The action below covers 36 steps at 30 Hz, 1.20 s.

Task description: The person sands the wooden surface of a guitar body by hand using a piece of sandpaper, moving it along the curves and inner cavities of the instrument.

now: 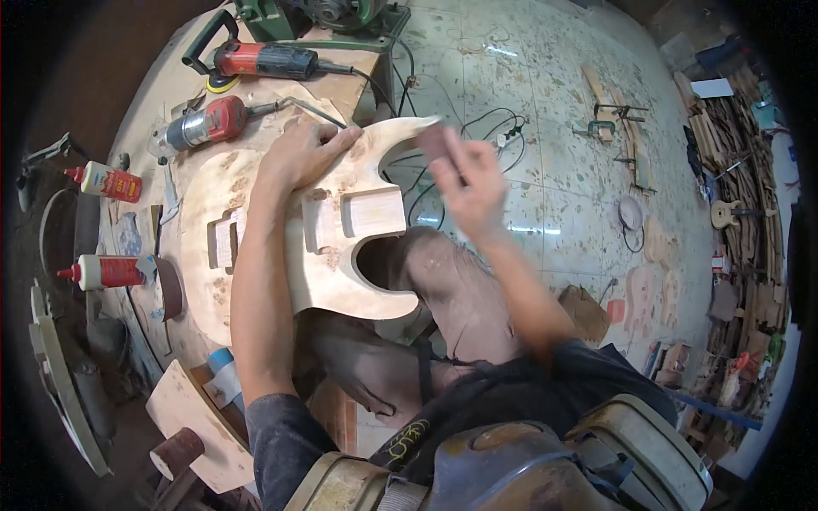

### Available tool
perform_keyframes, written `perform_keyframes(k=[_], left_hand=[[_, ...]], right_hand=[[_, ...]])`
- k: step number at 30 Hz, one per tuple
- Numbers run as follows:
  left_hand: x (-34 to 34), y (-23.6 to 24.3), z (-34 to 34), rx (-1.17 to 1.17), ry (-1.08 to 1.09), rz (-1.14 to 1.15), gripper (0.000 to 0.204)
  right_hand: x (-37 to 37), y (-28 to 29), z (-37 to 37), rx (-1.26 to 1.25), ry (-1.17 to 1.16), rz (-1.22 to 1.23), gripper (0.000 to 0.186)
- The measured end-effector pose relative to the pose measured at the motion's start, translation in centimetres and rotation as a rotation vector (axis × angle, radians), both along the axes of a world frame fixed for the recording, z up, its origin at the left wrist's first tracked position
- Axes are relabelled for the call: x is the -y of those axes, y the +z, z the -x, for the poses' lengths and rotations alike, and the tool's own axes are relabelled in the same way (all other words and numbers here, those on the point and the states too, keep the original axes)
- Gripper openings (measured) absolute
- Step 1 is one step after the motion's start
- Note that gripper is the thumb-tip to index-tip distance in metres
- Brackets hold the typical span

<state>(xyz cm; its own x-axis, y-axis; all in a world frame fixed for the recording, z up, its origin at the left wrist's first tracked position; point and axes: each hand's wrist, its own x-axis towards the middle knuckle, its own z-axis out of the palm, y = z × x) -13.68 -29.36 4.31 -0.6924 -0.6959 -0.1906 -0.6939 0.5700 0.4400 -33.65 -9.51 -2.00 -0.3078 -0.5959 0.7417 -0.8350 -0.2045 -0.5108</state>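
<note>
A pale wooden electric guitar body (pixel 328 285) with burl-like brown figure lies across the bench edge and over my legs, its cavities and horns showing. My left hand (pixel 308 152) bears down on its upper part, the thumb reaching along the wood toward the upper horn; some fingertips are hidden. In my right hand (pixel 473 189), slightly smeared by motion, a brown piece of sandpaper (pixel 436 145) is pinched against the tip of the upper horn. The fingers close around the sandpaper, so part of it is covered.
On the bench lie a red and black polisher (pixel 264 60), a red and grey power tool (pixel 204 125) and two red-capped glue bottles (pixel 111 183). Black cables (pixel 503 128) trail over the tiled floor (pixel 545 51). Clamped wood strips (pixel 609 119) and stacked timber (pixel 745 170) stand at right.
</note>
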Motion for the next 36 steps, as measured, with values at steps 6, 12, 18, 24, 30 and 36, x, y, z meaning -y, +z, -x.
perform_keyframes(k=[6,12,18,24,30,36], left_hand=[[-0.2,-0.3,-0.1,-0.064,0.028,0.045,0.074],[0.0,0.4,0.3,-0.013,0.038,0.011,0.074],[-0.3,-0.4,0.1,-0.069,0.042,0.010,0.074],[-0.4,-0.1,0.0,-0.029,0.052,0.009,0.074],[-0.3,-0.5,0.1,-0.044,0.032,0.031,0.074],[0.1,-1.0,-0.5,-0.084,0.031,0.032,0.072]], right_hand=[[2.2,-1.3,-0.1,-0.042,0.020,0.051,0.042],[0.2,-2.1,5.0,0.054,-0.250,0.055,0.039],[2.6,-0.5,-1.6,-0.029,0.077,0.129,0.042],[1.3,-3.7,1.8,-0.098,-0.091,0.114,0.044],[2.6,-2.2,0.3,-0.030,-0.048,0.151,0.043],[2.7,-2.2,-0.1,-0.037,-0.056,0.139,0.045]])
